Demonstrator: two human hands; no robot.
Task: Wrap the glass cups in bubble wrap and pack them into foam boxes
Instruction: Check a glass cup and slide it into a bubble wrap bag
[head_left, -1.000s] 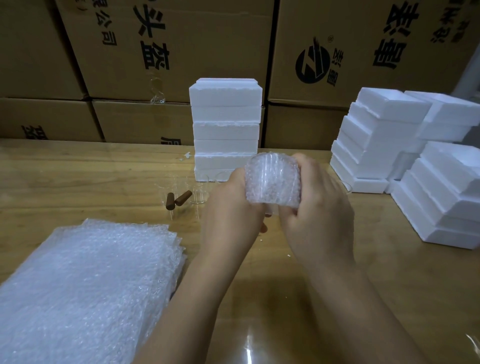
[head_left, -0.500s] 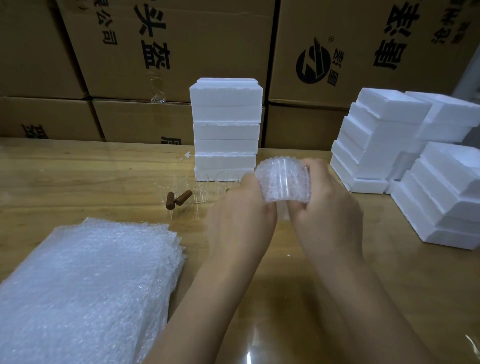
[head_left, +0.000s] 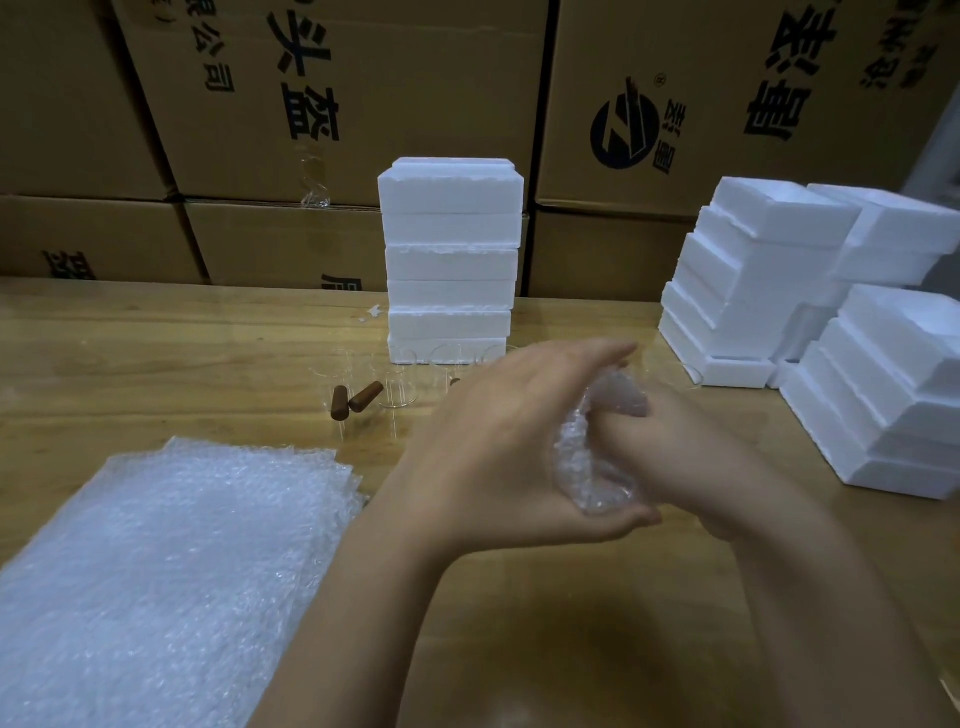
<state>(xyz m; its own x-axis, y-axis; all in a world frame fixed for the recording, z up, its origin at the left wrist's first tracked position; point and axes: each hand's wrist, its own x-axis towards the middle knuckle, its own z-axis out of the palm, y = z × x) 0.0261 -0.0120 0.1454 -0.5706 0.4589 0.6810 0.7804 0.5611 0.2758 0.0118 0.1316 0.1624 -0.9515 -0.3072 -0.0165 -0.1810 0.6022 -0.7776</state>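
Observation:
A glass cup rolled in bubble wrap (head_left: 592, 457) is held over the wooden table between both hands. My left hand (head_left: 498, 447) cups it from the left, thumb underneath and fingers stretched over the top. My right hand (head_left: 691, 457) grips it from the right, fingers mostly hidden behind the bundle. Bare glass cups (head_left: 397, 387) with brown wooden handles (head_left: 358, 400) stand further back. A stack of white foam boxes (head_left: 451, 260) rises behind them.
A pile of bubble wrap sheets (head_left: 156, 561) lies at the near left of the table (head_left: 156, 353). More foam boxes (head_left: 831, 322) are heaped at the right. Cardboard cartons (head_left: 363, 93) form a wall along the back.
The wrapped cup has come down and tilted onto its side. My left hand moved from beside it to spread over it, while my right hand shifted lower.

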